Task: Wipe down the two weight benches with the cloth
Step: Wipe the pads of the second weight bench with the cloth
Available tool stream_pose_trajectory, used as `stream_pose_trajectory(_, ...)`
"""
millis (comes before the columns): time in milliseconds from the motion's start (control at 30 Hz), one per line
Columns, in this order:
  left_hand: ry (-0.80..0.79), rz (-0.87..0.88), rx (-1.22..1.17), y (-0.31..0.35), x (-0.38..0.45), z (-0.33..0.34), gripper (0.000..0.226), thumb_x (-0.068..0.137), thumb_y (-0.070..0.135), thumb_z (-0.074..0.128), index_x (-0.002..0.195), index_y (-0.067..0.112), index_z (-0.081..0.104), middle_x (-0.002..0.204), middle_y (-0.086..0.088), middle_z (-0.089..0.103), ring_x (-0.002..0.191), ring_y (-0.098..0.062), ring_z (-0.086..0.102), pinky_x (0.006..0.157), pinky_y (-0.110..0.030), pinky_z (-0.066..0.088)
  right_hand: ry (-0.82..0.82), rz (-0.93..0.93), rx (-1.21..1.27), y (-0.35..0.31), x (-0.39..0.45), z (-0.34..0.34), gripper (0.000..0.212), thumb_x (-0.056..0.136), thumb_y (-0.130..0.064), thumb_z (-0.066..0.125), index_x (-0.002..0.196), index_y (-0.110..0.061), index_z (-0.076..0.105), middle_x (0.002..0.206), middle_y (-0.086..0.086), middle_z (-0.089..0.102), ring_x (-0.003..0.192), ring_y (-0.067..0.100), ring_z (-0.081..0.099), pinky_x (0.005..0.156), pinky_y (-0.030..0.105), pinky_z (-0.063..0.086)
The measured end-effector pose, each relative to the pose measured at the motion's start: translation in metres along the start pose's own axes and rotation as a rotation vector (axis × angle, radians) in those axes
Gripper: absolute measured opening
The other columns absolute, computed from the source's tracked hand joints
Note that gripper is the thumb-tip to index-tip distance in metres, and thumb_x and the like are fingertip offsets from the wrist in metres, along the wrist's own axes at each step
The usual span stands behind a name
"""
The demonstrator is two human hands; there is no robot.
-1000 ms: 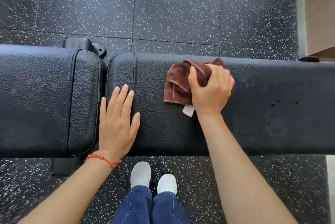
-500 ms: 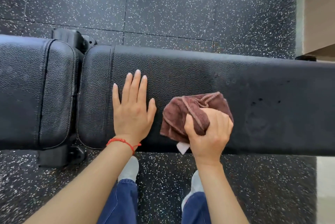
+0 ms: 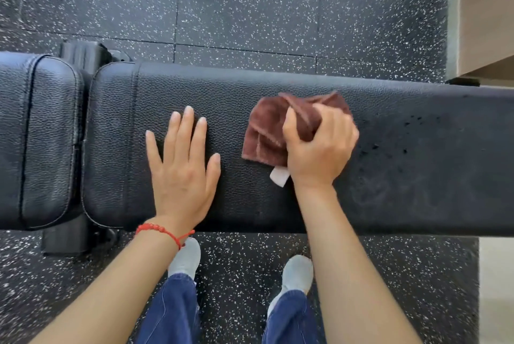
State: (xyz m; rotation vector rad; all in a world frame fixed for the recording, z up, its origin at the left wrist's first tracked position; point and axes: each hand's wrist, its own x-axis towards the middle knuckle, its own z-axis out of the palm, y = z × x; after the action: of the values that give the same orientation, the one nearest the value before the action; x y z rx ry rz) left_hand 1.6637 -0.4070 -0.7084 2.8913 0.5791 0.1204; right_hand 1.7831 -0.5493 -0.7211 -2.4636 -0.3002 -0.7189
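The speckled black rubber floor [image 3: 278, 10] fills most of the view, laid in large tiles with thin seams. Across it, from the left edge to the right edge, runs a black weight bench: its long pad [image 3: 417, 171] takes up the centre and right, and a shorter seat pad [image 3: 41, 143] sits just beside the long pad's left end, with a narrow gap between the two. Parts of the bench's black frame [image 3: 80, 54] show at that gap, beyond the long pad and again on its near side. Small dark specks mark the long pad's leather towards its right end. A pale wall or panel [image 3: 486, 10] stands beyond the long pad's far right corner.

The left hand [image 3: 182, 174] lies flat on the long pad, palm down, fingers straight and slightly spread, near the pad's left end. A red beaded bracelet [image 3: 164, 231] circles that wrist at the pad's near edge.

The right hand [image 3: 319, 149] is on the middle of the long pad, fingers curled round a bunched brown cloth [image 3: 267, 132], which is pressed on the leather. A small white tag [image 3: 279, 176] hangs from the cloth's near side.

Below the long pad's near edge stand two blue trouser legs [image 3: 172, 313] and grey shoes [image 3: 299, 271]. No containers are in view.
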Motion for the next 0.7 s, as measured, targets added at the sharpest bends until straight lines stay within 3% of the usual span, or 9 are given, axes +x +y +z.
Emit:
stream_pose_trajectory(133, 0.000, 0.083, -0.083, 0.048, 0.000, 0.006, 0.052, 0.092, 0.031, 0.035, 0.136, 0.003, 0.043, 0.146, -0.016, 0.035, 0.137, -0.030, 0.029, 0.110, -0.057, 0.014, -0.046, -0.027, -0.018, 0.018, 0.041, 0.015, 0.038, 0.084, -0.039, 0.058, 0.083, -0.001, 0.066, 0.075, 0.011, 0.063, 0.072, 0.030, 0.060, 0.075, 0.039, 0.045)
stream_pose_trajectory(233, -0.036, 0.021, -0.112, 0.075, 0.007, 0.016, 0.051, 0.092, 0.030, 0.034, 0.137, 0.005, 0.042, 0.147, -0.013, 0.035, 0.137, -0.029, 0.030, 0.110, -0.057, 0.016, -0.066, -0.066, -0.008, 0.024, 0.038, 0.011, 0.038, 0.085, -0.038, 0.058, 0.084, -0.001, 0.065, 0.077, 0.011, 0.064, 0.072, 0.029, 0.060, 0.077, 0.038, 0.045)
stream_pose_trajectory(533, -0.041, -0.015, -0.019, 0.077, 0.007, 0.028, 0.053, 0.090, 0.027, 0.036, 0.138, 0.003, 0.040, 0.148, -0.013, 0.034, 0.136, -0.026, 0.031, 0.111, -0.054, 0.017, -0.188, 0.015, 0.064, 0.053, -0.023, -0.063, 0.037, 0.089, -0.040, 0.056, 0.078, -0.005, 0.064, 0.077, 0.006, 0.061, 0.076, 0.021, 0.052, 0.084, 0.028, 0.036)
stream_pose_trajectory(700, -0.065, -0.020, 0.015, 0.079, 0.008, 0.028, 0.055, 0.090, 0.029, 0.035, 0.138, 0.002, 0.040, 0.147, -0.014, 0.035, 0.136, -0.028, 0.032, 0.111, -0.055, 0.018, -0.235, 0.006, 0.056, 0.069, -0.062, -0.101, 0.047, 0.093, -0.042, 0.052, 0.079, 0.001, 0.065, 0.080, 0.010, 0.064, 0.080, 0.022, 0.054, 0.085, 0.033, 0.038)
